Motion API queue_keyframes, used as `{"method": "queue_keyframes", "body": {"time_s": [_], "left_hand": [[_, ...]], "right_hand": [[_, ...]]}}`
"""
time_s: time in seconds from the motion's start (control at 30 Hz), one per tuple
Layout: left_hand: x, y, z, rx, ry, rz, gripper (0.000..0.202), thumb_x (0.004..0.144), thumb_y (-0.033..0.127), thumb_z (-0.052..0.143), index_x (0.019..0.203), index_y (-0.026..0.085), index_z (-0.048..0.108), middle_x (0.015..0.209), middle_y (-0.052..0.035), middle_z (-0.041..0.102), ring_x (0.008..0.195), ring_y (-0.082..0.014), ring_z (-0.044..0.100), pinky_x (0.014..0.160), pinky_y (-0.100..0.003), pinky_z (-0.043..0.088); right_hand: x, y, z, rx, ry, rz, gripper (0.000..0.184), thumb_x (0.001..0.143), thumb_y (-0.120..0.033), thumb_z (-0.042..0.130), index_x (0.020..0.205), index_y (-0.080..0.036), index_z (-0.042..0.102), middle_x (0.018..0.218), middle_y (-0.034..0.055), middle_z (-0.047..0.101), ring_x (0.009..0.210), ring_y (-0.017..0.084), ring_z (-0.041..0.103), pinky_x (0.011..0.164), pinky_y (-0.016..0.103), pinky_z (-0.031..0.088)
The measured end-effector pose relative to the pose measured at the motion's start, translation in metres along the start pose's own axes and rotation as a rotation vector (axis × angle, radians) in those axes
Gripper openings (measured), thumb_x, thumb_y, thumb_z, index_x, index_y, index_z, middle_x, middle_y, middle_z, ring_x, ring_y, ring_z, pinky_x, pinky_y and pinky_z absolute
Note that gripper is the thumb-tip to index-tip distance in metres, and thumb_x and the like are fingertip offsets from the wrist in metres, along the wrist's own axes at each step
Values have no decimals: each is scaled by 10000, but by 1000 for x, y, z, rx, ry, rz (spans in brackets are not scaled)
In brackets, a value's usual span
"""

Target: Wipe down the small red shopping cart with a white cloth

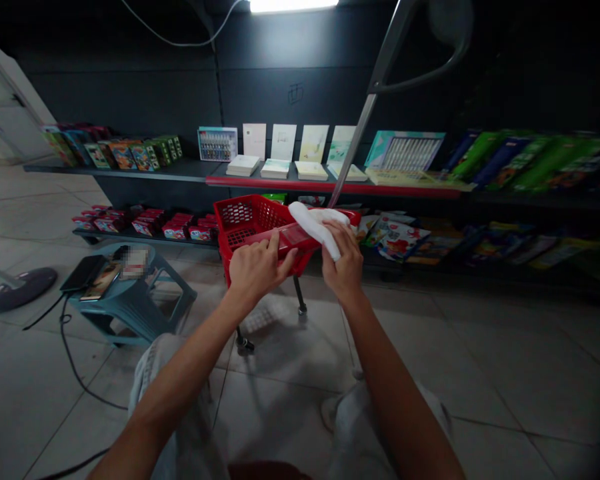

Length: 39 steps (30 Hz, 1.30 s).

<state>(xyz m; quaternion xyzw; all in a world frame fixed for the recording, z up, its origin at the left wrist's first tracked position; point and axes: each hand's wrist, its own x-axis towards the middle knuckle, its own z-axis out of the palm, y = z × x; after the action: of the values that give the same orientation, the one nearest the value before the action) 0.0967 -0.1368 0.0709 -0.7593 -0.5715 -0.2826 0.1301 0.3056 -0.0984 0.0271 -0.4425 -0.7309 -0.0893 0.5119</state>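
A red plastic shopping cart (240, 215) with perforated basket walls stands on wheeled legs in front of me. My left hand (260, 263) is closed over the cart's near rim, its thumb pointing right. A folded white cloth (316, 225) lies against the red surface at the cart's right side. My right hand (344, 257) is closed on this cloth, pressing it there from the near right. The undersides of the fingers on both hands are hidden.
Behind the cart, a dark shelf (155, 167) carries small boxes, booklets (277, 168) and green snack bags (535, 160). Red boxes and more bags line the lower shelf. A slanted metal pole (357, 140) rises behind the cloth. At left, a blue-grey stool (130, 297) holds devices with trailing cables.
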Motion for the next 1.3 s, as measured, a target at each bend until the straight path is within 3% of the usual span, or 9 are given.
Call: {"method": "queue_keyframes", "body": {"time_s": [0.17,0.5,0.67,0.77,0.97,1.07,1.17,1.3], "left_hand": [[-5,-27,-1,-12,87,4,578,992,612,491,1354,204,683,885,-111,788,789,-255,717,679,-330,421],[-17,-84,-9,26,175,46,464,996,543,503,1311,289,730,854,-64,796,751,-223,712,647,-327,377],[-17,-107,-8,-2,208,75,416,985,487,514,1245,286,770,770,-56,777,717,-204,711,657,-329,401],[-15,-118,-9,-26,223,90,396,985,452,512,1225,286,780,779,-51,782,714,-193,712,667,-322,414],[-13,-130,-7,-65,206,100,397,987,416,481,1157,244,796,749,-46,769,670,-172,679,684,-311,408],[-11,-131,-2,-47,251,68,404,995,378,436,918,219,799,700,-51,736,666,-179,656,735,-336,401],[-8,-133,6,5,296,35,425,986,348,414,688,216,687,658,-59,689,665,-191,627,786,-370,387],[1,-140,13,2,305,41,392,984,333,389,696,225,633,676,-60,669,720,-212,612,826,-392,380]], "right_hand": [[-3,25,-2,-9,78,74,413,1017,-357,398,1360,-239,595,1414,116,623,1401,291,510,1201,563,380],[-2,12,5,57,85,-8,362,1001,-359,439,1286,-237,625,1312,113,672,1304,298,574,1173,535,404],[-1,15,16,83,148,36,376,999,-443,395,1183,-251,660,1217,103,700,1243,308,610,1140,539,431],[-2,24,25,143,186,89,402,976,-491,413,1149,-233,669,1157,111,710,1158,316,648,1046,529,501],[-4,39,32,326,259,274,417,899,-530,501,1011,-184,706,911,95,724,876,292,701,817,454,579],[-9,38,30,373,264,305,419,873,-556,526,939,-188,716,806,72,696,780,277,690,756,436,580],[-16,37,28,412,267,292,416,877,-565,528,919,-194,711,789,68,678,753,268,681,733,428,578],[-21,34,25,417,208,268,423,908,-570,491,954,-203,695,845,79,690,791,269,685,753,426,578]]}}
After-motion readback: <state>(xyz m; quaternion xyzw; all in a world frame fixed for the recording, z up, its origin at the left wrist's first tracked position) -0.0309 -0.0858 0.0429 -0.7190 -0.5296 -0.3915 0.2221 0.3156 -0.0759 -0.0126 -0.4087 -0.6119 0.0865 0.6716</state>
